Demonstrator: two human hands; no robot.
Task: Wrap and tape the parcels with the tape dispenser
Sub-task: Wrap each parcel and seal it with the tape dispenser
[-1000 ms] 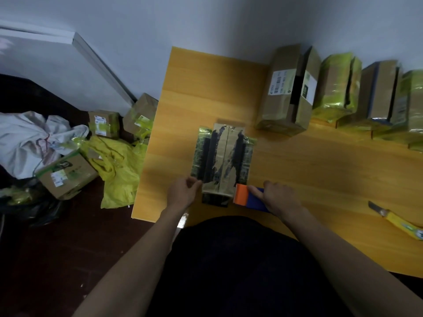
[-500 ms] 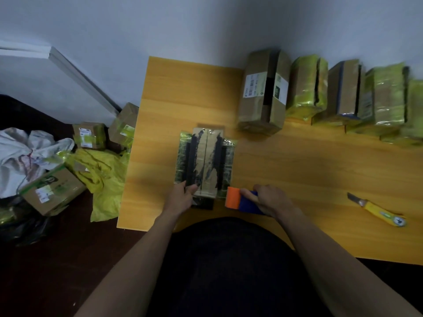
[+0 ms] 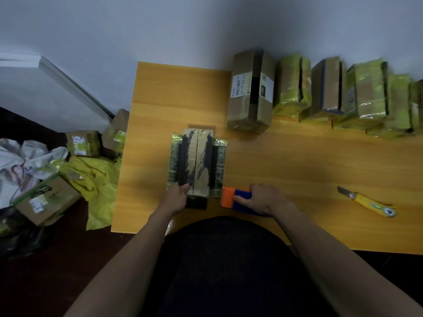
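A flat brown parcel (image 3: pixel 198 161) with black strips and green-taped edges lies on the wooden table (image 3: pixel 297 161) in front of me. My left hand (image 3: pixel 177 197) grips its near left corner, thumb on top. My right hand (image 3: pixel 265 199) holds the tape dispenser (image 3: pixel 233 197), blue with an orange end, just right of the parcel's near edge; the orange end touches or nearly touches the parcel's corner.
A row of several taped boxes (image 3: pixel 251 92) stands along the wall at the back right. A yellow utility knife (image 3: pixel 370 203) lies on the table to the right. On the floor at left lie more boxes (image 3: pixel 45 200), yellow plastic (image 3: pixel 96 179) and white cloth (image 3: pixel 20 163).
The view shifted slightly, so everything sits a little further left in frame. Both hands keep their holds; the dispenser has edged slightly away from the parcel's near edge.
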